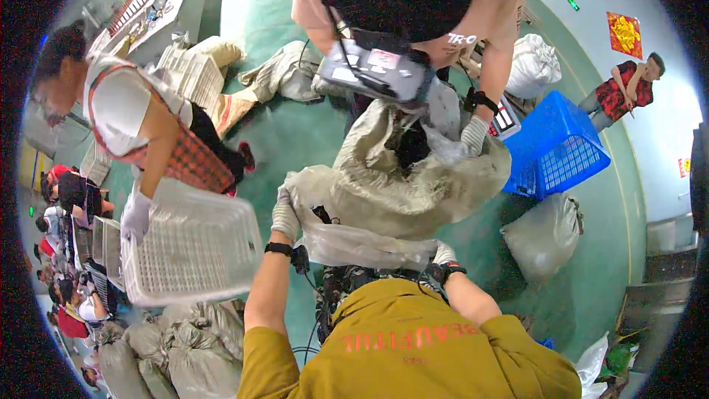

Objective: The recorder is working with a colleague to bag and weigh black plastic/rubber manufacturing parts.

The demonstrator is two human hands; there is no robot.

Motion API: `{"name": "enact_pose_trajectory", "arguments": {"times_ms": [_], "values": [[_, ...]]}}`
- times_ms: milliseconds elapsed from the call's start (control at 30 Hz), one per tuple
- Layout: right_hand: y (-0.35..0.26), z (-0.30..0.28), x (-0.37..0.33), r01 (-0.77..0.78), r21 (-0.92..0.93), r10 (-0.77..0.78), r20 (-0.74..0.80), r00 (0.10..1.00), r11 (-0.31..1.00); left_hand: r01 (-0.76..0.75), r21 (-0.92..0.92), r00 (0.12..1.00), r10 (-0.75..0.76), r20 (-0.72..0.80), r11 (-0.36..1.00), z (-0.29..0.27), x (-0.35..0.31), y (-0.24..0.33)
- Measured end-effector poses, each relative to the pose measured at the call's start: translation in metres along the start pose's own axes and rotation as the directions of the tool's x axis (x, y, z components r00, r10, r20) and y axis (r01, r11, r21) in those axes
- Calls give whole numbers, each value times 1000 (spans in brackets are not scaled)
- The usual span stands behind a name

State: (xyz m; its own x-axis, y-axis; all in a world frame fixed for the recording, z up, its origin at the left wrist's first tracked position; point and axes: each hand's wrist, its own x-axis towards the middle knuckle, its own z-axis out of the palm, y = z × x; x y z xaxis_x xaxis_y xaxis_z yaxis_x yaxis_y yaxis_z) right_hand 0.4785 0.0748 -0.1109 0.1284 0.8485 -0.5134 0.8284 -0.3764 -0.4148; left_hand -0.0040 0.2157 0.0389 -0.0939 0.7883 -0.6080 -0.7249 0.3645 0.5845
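A large off-white woven sack [413, 203] stands in front of me, its mouth gaping and a dark inside showing. My left hand [285, 220], in a whitish knit glove, is closed on the sack's near left edge. Along the near side runs a band of clear plastic sheeting [362, 246]. At its right end my right hand [444, 254], also gloved, appears closed on the plastic, with its fingertips partly hidden. Across from me a person bends over the sack; that person's gloved hand [474, 137] holds crumpled clear plastic [443, 114] at the opening.
On the left, a person in a checked apron carries a white plastic basket [196, 244]. Full sacks [185, 347] lie at the lower left. A blue crate [554, 149] and a filled plastic bag [545, 240] are on the right. Another person stands by the right wall.
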Motion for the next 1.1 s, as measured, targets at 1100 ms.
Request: {"name": "enact_pose_trajectory", "arguments": {"times_ms": [1100], "values": [[15,-8,-7,-101,276,131,-93,987,956,33,309,999,-41,19,951,53,10,6]]}}
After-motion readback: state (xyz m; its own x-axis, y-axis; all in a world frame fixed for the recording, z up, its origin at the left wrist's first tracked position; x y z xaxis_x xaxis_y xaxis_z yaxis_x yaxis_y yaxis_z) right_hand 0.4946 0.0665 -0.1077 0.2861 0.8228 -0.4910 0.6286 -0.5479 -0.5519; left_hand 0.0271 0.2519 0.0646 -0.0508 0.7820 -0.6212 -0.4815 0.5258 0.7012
